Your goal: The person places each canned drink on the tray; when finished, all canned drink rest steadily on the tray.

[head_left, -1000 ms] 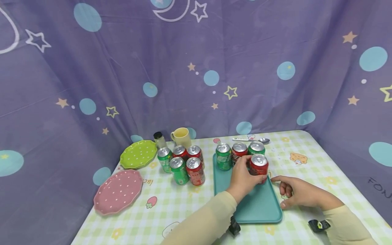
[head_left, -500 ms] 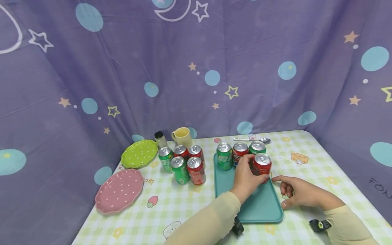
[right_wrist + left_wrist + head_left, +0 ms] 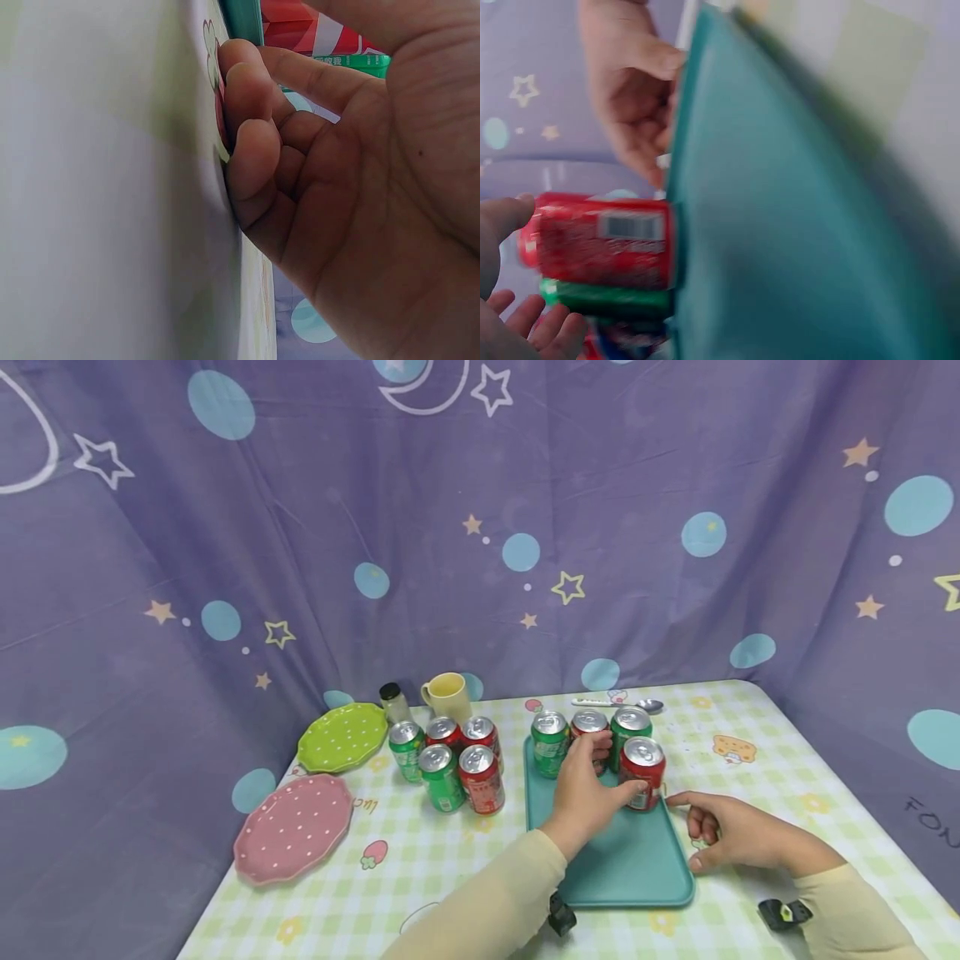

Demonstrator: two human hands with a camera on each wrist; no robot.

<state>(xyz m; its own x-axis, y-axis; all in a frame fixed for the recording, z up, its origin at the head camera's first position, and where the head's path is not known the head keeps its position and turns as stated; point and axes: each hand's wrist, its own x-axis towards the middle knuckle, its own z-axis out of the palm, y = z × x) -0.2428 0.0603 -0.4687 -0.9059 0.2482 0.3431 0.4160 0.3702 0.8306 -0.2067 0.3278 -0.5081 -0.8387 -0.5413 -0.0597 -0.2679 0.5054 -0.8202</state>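
My left hand (image 3: 587, 795) is over the teal tray (image 3: 626, 868), its fingers spread apart beside a red soda can (image 3: 642, 772). That can stands upright near the tray's right edge, with my thumb close in front of it; the left wrist view shows the fingers off it. Behind stand a green can (image 3: 550, 743), another red can (image 3: 589, 722), partly hidden by my fingers, and a second green can (image 3: 632, 723). My right hand (image 3: 738, 831) rests at the tray's right side, index fingertip and thumb at the rim, other fingers curled over the tablecloth.
Several red and green cans (image 3: 482, 781) stand left of the tray. Farther left lie a pink plate (image 3: 294, 831) and a green plate (image 3: 342, 737). A black-lidded jar (image 3: 393, 703), a yellow mug (image 3: 447, 695) and a spoon (image 3: 618, 704) are at the back.
The front red can has shifted slightly right on the tray. My left hand has let go of it and drawn back left. The right hand has stayed at the tray's edge.
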